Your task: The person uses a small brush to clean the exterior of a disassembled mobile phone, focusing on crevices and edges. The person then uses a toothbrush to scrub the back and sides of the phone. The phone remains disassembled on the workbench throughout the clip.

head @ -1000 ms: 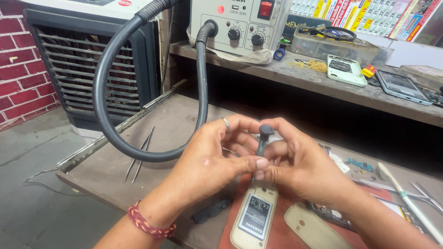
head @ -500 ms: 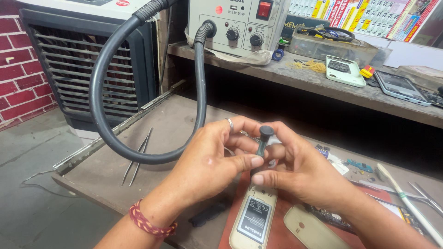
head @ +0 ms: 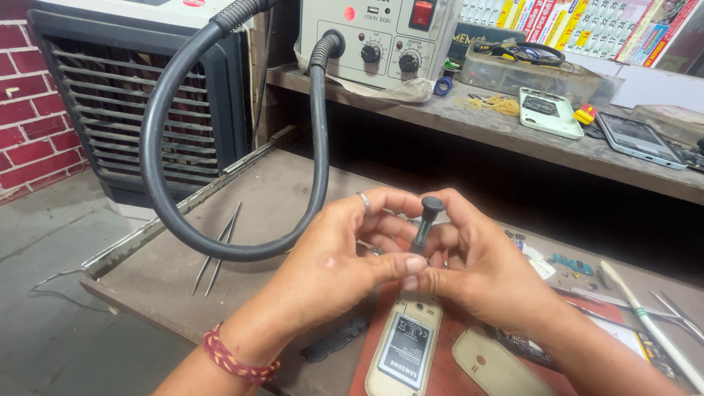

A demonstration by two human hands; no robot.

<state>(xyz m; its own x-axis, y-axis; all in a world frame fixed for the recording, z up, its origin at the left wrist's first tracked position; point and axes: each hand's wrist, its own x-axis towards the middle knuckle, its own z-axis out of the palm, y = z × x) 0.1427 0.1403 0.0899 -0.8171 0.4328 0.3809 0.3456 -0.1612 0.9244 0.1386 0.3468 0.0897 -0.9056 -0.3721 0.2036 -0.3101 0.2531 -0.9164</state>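
Note:
A small dark screwdriver (head: 425, 224) stands upright between both hands, its round cap on top. My left hand (head: 334, 268), with a ring and a red thread bracelet on the wrist, pinches its lower shaft with thumb and fingers. My right hand (head: 488, 268) grips the same shaft from the right, thumbs touching. Directly below the hands lies an opened beige phone (head: 403, 352) with its battery showing. Its loose back cover (head: 495, 367) lies to the right.
A thick grey hose (head: 172, 147) loops from a beige rework station (head: 374, 37) on the back shelf. Tweezers (head: 218, 249) lie left on the worktable. A black part (head: 337, 339) sits near the phone. Tools and small parts (head: 645, 315) lie right. Phones rest on the shelf (head: 557, 110).
Both hands with the screwdriver stay almost in place; the fingers shifted slightly around the shaft.

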